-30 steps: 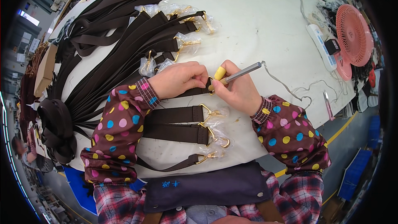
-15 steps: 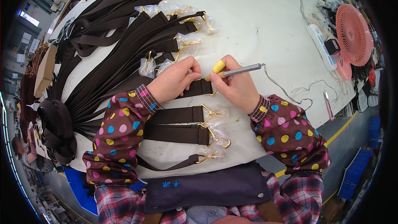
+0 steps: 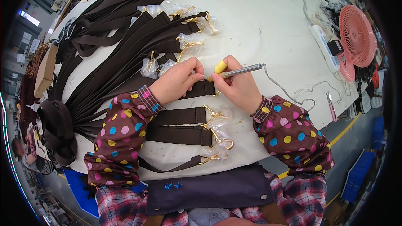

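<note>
My left hand (image 3: 176, 81) has its thumb and forefinger pinched beside the tool tip, over a dark brown strap end (image 3: 204, 88); what it pinches is too small to make out. My right hand (image 3: 238, 90) grips a pen-like tool (image 3: 243, 69), silver with a cord at its rear, its tip at the strap. A yellow cover (image 3: 221, 67) is on a right-hand finger. Below lie two straps (image 3: 178, 135) with gold clasps (image 3: 212, 114) in clear plastic. More straps (image 3: 121, 58) with wrapped clasps spread above and left.
On the white table (image 3: 272, 33) stand a pink fan (image 3: 355, 33) and a white power strip (image 3: 324, 48), with scissors (image 3: 331, 106) near the right edge. A cardboard box (image 3: 45, 71) is at left. A person (image 3: 29, 155) sits at far left. Blue crates (image 3: 358, 173) are below right.
Compared with one second ago, both hands have shifted slightly left, uncovering more of the strap end under the tool tip. They have barely moved in the last half second.
</note>
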Demonstrator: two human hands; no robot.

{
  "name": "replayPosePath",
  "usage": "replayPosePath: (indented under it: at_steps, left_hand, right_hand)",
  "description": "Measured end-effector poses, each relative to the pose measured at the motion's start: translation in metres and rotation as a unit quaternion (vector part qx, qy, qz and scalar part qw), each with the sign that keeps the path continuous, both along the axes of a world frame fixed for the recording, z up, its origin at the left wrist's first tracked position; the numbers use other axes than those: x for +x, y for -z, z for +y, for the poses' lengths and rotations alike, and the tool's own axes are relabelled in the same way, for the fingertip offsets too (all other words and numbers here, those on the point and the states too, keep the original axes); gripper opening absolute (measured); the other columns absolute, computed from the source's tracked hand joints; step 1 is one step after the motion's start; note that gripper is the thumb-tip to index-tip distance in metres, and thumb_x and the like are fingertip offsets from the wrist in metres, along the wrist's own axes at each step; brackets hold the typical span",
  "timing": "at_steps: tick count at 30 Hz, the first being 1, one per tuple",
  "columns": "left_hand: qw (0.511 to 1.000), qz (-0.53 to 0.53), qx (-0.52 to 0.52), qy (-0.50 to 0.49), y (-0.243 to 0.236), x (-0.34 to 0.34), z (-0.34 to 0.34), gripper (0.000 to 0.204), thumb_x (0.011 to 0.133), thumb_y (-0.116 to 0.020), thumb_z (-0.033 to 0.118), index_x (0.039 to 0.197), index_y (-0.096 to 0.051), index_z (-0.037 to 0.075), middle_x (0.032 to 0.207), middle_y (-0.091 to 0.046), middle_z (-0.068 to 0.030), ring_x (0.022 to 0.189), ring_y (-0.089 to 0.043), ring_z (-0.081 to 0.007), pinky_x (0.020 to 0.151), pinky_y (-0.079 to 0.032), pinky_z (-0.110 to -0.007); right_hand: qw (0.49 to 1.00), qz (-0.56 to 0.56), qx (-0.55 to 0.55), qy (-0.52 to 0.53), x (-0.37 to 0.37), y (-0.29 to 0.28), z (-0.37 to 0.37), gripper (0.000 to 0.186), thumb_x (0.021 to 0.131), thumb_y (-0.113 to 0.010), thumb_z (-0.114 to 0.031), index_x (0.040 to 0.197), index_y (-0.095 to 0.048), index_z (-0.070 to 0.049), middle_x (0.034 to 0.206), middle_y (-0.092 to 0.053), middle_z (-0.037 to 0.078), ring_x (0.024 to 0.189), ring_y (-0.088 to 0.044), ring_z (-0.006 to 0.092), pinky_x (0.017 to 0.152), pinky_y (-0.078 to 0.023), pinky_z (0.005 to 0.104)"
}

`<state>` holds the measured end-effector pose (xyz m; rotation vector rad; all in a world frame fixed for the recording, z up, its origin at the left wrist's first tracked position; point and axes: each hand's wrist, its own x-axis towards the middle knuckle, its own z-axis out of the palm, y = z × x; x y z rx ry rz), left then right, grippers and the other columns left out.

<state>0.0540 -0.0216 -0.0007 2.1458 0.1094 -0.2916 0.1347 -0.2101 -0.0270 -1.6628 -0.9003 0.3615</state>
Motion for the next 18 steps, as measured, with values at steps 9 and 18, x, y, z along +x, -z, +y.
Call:
replayPosePath:
  at_steps: [9, 18]
  left_hand:
    - [0.998, -0.052, 0.035, -0.001, -0.0009, -0.0036, -0.0004, 0.015, 0.094, -0.06, 0.014, 0.101, -0.05, 0.006, 0.072, -0.055, -0.0026, 0.059, -0.052, -0.0073, 0.048, -0.044, -0.024]
    - [0.986, -0.083, 0.138, 0.049, -0.0083, -0.0008, -0.0094, 0.028, 0.085, -0.07, 0.022, 0.1, -0.058, 0.002, 0.092, -0.061, -0.0128, 0.084, -0.062, -0.0255, 0.074, -0.05, -0.036]
  right_hand:
    - [1.0, 0.014, 0.001, -0.004, -0.0013, -0.0043, -0.0029, 0.016, 0.091, -0.062, -0.01, 0.091, -0.047, -0.004, 0.074, -0.055, 0.0, 0.063, -0.048, 0.0038, 0.054, -0.039, 0.0218]
    - [0.997, 0.021, 0.053, 0.043, 0.002, -0.0048, -0.0079, 0.017, 0.089, -0.063, -0.01, 0.089, -0.048, -0.003, 0.072, -0.058, 0.003, 0.063, -0.054, 0.007, 0.054, -0.042, 0.0237]
